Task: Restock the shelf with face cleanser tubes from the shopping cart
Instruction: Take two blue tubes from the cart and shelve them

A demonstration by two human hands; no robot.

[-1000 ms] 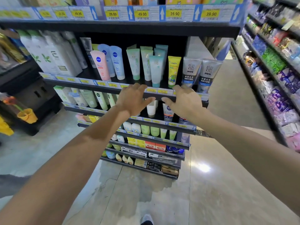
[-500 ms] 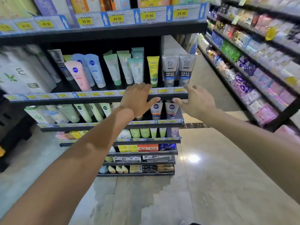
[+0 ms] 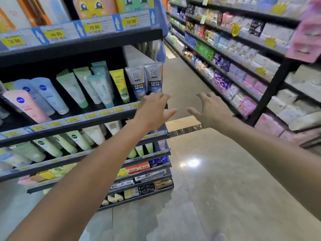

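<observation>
Here, both arms reach out at the right end of the cleanser shelf, neither carrying anything. The left hand hovers in front of the shelf's right front corner, fingers spread and slack, thumb out toward the aisle; whether it touches the price rail I cannot tell. The right hand hangs over the aisle floor past the shelf end, fingers apart and half-bent, clamped on nothing. No shopping cart in view, so the restock supply is out of sight, and empty hands look ready to fetch more. Face cleanser tubes on the shelf stand cap-down, leaning back, labels forward, presumably so brand and price tag line up for a shopper. Count along this tier, right end to left: two grey MEN tubes at the right edge, side by side; one yellow tube; four green-teal tubes in staggered depth, back ones partly hidden; two blue Nivea tubes; one pink Nivea tube toward the left edge. Lower tiers hold more tubes, too blurred to count. Opposite shelving carries soft packs.
</observation>
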